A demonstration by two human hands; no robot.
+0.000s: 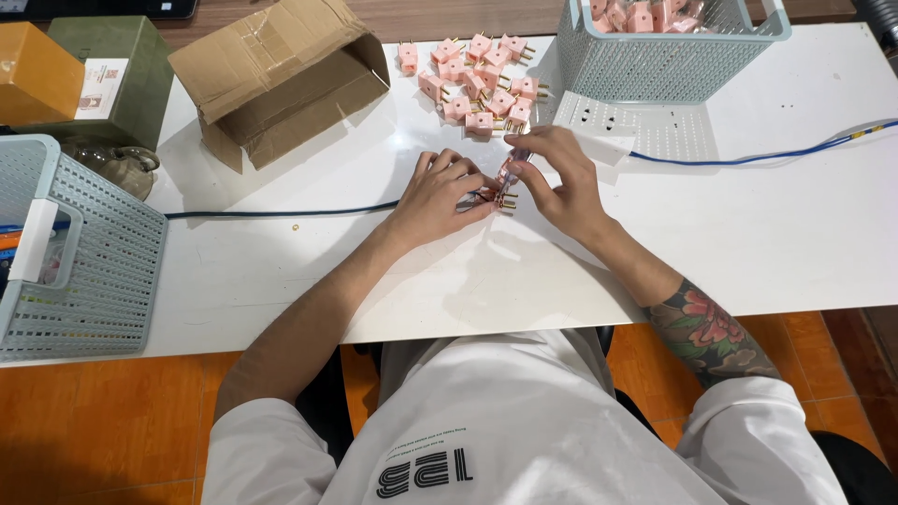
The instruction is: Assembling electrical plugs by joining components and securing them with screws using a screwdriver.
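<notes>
A small pink plastic plug adapter (505,187) is pinched between both hands' fingers (486,187), apparently steadied against the white tabletop (795,234).

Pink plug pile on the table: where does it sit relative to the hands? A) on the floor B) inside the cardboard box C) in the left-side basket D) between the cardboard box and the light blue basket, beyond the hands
D: the pink plug pile lies loose on the white table, past both hands, with the open cardboard box on one side and the light blue basket on the other.
</notes>
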